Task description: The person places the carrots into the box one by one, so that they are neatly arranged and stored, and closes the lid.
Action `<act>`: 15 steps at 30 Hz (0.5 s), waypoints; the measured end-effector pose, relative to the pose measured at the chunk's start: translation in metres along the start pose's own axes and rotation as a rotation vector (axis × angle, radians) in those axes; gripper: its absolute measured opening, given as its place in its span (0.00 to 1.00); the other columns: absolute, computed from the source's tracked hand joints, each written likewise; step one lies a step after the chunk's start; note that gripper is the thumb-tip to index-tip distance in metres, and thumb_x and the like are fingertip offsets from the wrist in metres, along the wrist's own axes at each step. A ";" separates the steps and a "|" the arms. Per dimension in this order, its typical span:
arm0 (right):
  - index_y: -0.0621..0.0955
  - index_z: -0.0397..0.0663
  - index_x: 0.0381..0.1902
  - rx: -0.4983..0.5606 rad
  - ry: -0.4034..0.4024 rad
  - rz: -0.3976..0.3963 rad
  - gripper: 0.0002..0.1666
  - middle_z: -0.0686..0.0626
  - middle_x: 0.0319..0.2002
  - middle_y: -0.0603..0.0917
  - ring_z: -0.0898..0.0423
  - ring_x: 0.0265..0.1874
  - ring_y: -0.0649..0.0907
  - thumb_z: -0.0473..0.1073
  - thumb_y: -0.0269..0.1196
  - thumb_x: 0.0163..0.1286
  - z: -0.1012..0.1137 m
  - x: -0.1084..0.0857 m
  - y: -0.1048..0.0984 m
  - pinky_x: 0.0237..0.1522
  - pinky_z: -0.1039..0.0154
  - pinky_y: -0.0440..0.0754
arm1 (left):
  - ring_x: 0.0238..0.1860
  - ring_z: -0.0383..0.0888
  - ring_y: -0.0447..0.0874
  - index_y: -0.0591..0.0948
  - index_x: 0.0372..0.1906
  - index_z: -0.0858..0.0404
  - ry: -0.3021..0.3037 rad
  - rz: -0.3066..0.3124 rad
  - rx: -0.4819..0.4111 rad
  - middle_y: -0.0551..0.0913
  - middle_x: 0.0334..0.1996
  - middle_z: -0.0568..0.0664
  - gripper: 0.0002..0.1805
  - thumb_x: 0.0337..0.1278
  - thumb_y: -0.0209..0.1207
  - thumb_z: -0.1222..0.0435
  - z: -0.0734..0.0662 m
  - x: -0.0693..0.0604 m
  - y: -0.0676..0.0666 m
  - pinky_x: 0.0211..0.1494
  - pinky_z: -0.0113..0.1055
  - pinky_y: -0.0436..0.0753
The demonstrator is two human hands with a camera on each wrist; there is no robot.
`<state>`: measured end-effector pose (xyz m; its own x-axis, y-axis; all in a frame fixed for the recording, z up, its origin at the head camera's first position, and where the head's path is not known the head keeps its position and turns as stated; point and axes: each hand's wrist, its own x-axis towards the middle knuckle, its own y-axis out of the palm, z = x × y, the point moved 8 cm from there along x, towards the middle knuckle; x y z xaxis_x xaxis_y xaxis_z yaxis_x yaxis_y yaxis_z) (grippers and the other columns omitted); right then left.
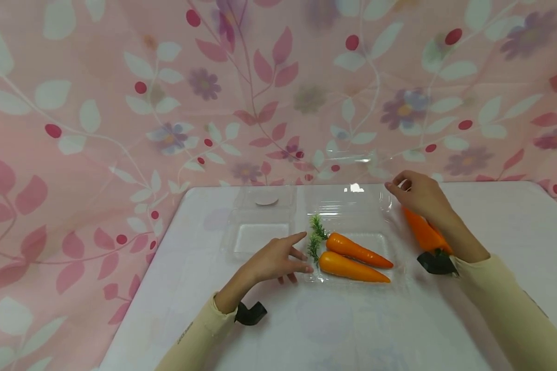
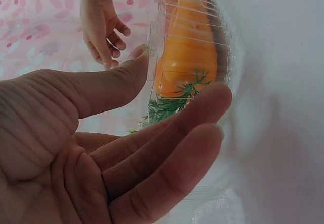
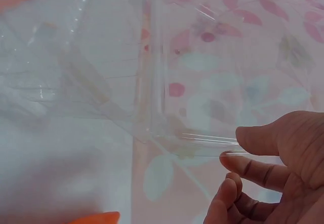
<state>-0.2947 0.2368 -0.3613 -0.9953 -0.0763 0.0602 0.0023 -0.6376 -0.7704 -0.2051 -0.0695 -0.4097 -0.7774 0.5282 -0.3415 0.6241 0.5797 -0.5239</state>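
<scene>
Two orange carrots with green tops, the upper one (image 1: pixel 357 250) and the lower one (image 1: pixel 350 268), lie side by side in a clear plastic box (image 1: pixel 366 237) whose lid (image 3: pixel 177 82) is raised. My right hand (image 1: pixel 420 193) pinches the lid's edge between thumb and index finger (image 3: pixel 258 171). At the box's left end, my left hand (image 1: pixel 276 260) has its thumb and fingers spread, by the green tops (image 2: pixel 169 105). Whether it touches the box is unclear.
A smaller clear box (image 1: pixel 262 237) with its lid up stands left of the carrots' box, a pale oval on its lid. Another orange object (image 1: pixel 422 232) lies under my right forearm, partly hidden. A floral cloth (image 1: pixel 278 103) hangs behind the white table (image 1: pixel 167 309).
</scene>
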 end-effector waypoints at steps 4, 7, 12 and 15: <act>0.78 0.42 0.45 -0.005 -0.025 -0.007 0.25 0.40 0.37 0.81 0.47 0.28 0.78 0.61 0.56 0.73 0.007 -0.006 -0.007 0.28 0.58 0.77 | 0.26 0.52 0.88 0.57 0.77 0.59 -0.005 0.001 -0.005 0.85 0.49 0.55 0.48 0.57 0.70 0.57 0.000 -0.001 -0.001 0.25 0.47 0.85; 0.79 0.44 0.43 -0.012 -0.054 -0.010 0.24 0.43 0.35 0.80 0.48 0.27 0.76 0.60 0.57 0.73 0.013 -0.012 -0.011 0.27 0.58 0.76 | 0.25 0.51 0.88 0.57 0.77 0.59 -0.008 -0.001 -0.004 0.86 0.48 0.54 0.48 0.56 0.70 0.57 0.000 -0.001 -0.002 0.24 0.46 0.85; 0.81 0.45 0.41 -0.028 -0.086 -0.013 0.22 0.45 0.37 0.80 0.47 0.34 0.77 0.59 0.59 0.72 0.019 -0.024 -0.018 0.32 0.55 0.76 | 0.25 0.51 0.88 0.57 0.77 0.59 -0.008 0.001 -0.011 0.86 0.47 0.53 0.48 0.56 0.70 0.56 -0.001 -0.001 -0.003 0.24 0.45 0.85; 0.83 0.46 0.40 -0.059 -0.112 -0.013 0.20 0.45 0.38 0.80 0.47 0.37 0.77 0.58 0.61 0.71 0.022 -0.033 -0.021 0.35 0.54 0.75 | 0.25 0.51 0.88 0.57 0.77 0.59 -0.009 0.002 -0.014 0.86 0.47 0.52 0.48 0.56 0.70 0.56 -0.002 0.000 -0.004 0.24 0.45 0.85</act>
<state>-0.2601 0.2359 -0.3335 -0.9781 -0.1555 0.1386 -0.0197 -0.5933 -0.8047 -0.2069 -0.0705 -0.4060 -0.7765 0.5241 -0.3499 0.6270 0.5869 -0.5124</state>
